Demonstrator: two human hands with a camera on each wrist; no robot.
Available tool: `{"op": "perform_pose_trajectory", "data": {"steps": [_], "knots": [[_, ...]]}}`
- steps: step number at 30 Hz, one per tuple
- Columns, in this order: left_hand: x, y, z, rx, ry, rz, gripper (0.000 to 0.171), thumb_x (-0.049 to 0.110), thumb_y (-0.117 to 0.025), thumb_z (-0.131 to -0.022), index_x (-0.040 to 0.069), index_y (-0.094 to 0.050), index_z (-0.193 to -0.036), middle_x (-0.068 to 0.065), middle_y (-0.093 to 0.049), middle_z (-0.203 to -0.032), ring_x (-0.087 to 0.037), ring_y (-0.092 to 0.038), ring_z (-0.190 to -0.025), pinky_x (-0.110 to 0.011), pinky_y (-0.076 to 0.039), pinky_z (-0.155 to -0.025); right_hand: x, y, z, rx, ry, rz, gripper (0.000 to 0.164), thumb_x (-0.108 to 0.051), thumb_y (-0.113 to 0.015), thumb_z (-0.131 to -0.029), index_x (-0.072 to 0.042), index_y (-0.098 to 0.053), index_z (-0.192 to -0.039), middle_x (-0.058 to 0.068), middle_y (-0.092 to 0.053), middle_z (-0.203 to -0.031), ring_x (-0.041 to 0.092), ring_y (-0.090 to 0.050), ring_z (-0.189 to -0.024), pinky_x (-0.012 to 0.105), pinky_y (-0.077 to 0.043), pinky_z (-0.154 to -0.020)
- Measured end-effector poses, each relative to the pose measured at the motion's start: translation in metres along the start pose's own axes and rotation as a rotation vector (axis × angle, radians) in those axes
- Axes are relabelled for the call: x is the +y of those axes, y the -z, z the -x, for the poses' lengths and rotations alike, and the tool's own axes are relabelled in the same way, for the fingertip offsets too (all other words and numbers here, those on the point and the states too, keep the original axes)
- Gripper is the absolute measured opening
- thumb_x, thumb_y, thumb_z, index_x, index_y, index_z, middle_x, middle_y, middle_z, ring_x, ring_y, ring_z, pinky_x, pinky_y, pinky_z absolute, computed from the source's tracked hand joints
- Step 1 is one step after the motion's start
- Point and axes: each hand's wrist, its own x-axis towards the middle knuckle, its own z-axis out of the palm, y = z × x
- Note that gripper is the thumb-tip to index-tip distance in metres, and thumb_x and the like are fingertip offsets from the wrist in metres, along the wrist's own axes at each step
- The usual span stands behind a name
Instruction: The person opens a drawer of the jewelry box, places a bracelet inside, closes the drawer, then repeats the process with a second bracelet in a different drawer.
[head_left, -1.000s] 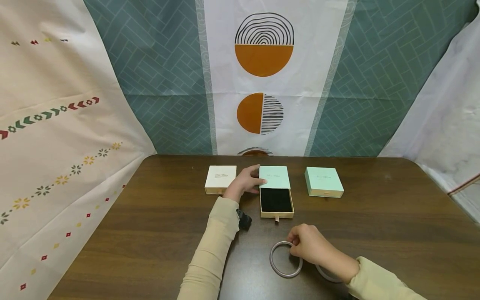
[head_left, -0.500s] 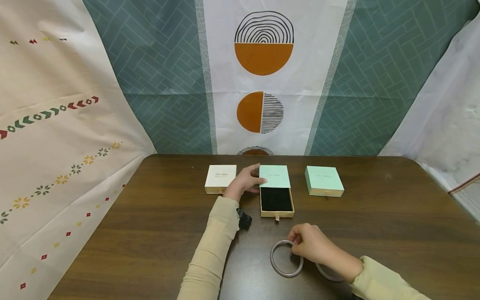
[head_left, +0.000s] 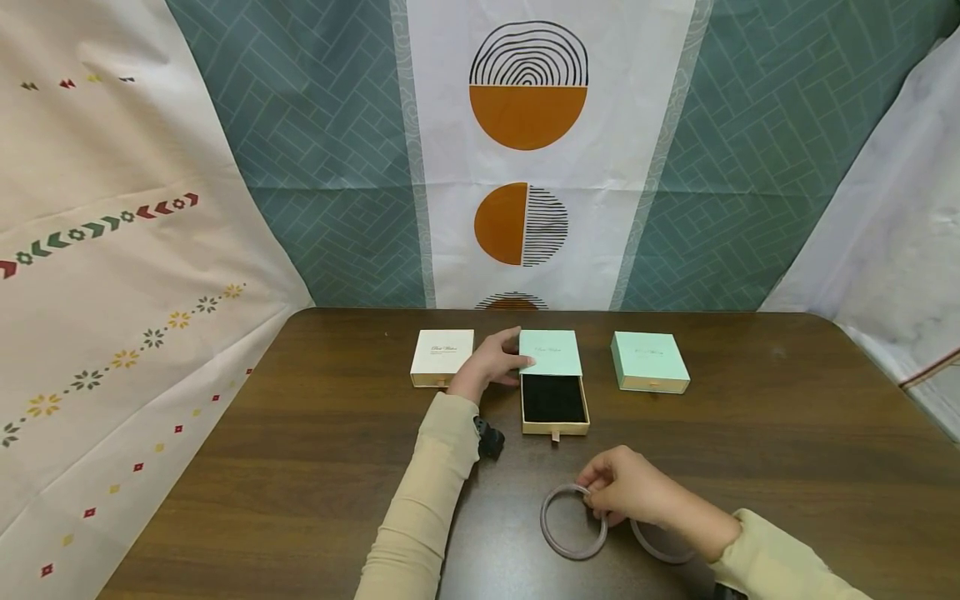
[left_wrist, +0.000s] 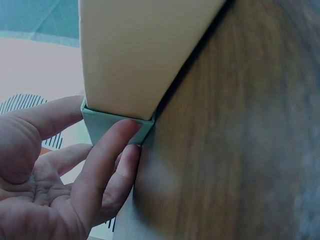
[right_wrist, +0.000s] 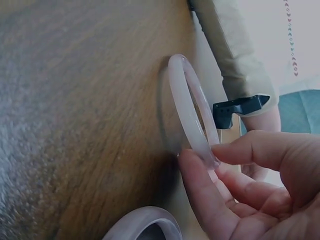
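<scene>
My left hand (head_left: 491, 362) holds the left side of a mint-green drawer box (head_left: 550, 353), its thumb on the top and its fingers against the side. The box's tray (head_left: 555, 402), lined in black, is pulled out toward me. Nearer me, my right hand (head_left: 633, 492) pinches the rim of a pale, glossy bangle (head_left: 551, 537) between thumb and fingers. In the right wrist view that bangle (right_wrist: 186, 107) stands tilted over the table. A second bangle (head_left: 660, 552) lies beside it, partly covered by my right hand in the head view.
Left of the pulled-out box sits a white box (head_left: 441, 352), partly behind my left hand. Another mint-green box (head_left: 649, 362), its drawer in, stands to the right. All lie on a brown wooden table (head_left: 300, 483) with patterned cloths (head_left: 330, 167) behind.
My right hand has shifted slightly right, and its fingers have moved around the bangle's rim, with fingertips showing below it. My left hand and the boxes look unchanged.
</scene>
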Motion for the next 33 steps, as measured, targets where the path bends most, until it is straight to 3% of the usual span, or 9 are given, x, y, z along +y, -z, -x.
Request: {"op": "perform_pose_trajectory", "data": {"steps": [6, 33], "knots": [[0.000, 0.001, 0.000, -0.005, 0.005, 0.008, 0.074, 0.012, -0.066, -0.091, 0.019, -0.025, -0.152, -0.021, -0.042, -0.142, -0.035, -0.058, -0.115, -0.037, -0.059, -0.076, 0.003, 0.002, 0.000, -0.053, -0.040, -0.113, 0.024, 0.004, -0.063, -0.077, 0.015, -0.063, -0.098, 0.007, -0.068, -0.077, 0.011, -0.062, -0.068, 0.033, -0.058, -0.058], [0.000, 0.001, 0.000, 0.003, 0.005, 0.027, 0.074, 0.012, -0.066, -0.090, 0.020, -0.026, -0.152, -0.021, -0.042, -0.142, -0.034, -0.060, -0.111, -0.037, -0.059, -0.075, 0.011, 0.005, 0.006, -0.065, -0.113, -0.286, 0.030, 0.000, -0.067, -0.084, 0.018, -0.061, -0.107, 0.010, -0.071, -0.084, 0.013, -0.067, -0.072, 0.030, -0.059, -0.063]]}}
